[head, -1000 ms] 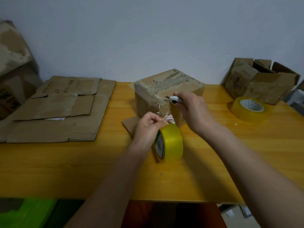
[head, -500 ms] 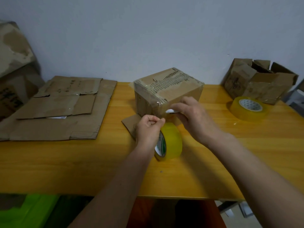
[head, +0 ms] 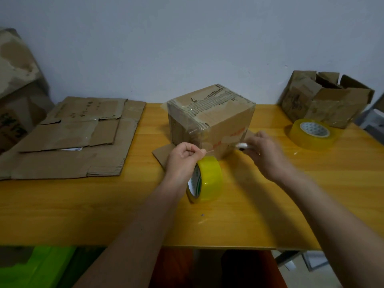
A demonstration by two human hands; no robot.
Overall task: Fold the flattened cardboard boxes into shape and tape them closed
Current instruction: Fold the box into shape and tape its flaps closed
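From the head view, a folded cardboard box [head: 209,119] stands near the middle of the yellow wooden table [head: 83,208], its top and near corner covered with clear tape, and a loose scrap of cardboard [head: 161,155] pokes out from under its near left side. The left hand [head: 184,157] hovers just in front of the box's near corner, fingers curled, thumb and forefinger pinching the free end of the tape; the yellow tape roll [head: 207,179] stands on edge directly below and just right of that hand, touching the table and partly hidden behind the wrist. The right hand [head: 265,151] is at the box's lower right face, fingers curled round a small white cutter [head: 242,145] whose tip points left toward the box wall; the hand is blurred, so whether the tip touches the cardboard cannot be told. The box thus sits between and just beyond the two hands. To the left lies a stack of flattened boxes [head: 72,136], well apart from the hands. At the far right, an open folded box [head: 326,98] rests against the wall, with a second tape roll [head: 311,132] lying flat just in front of it.
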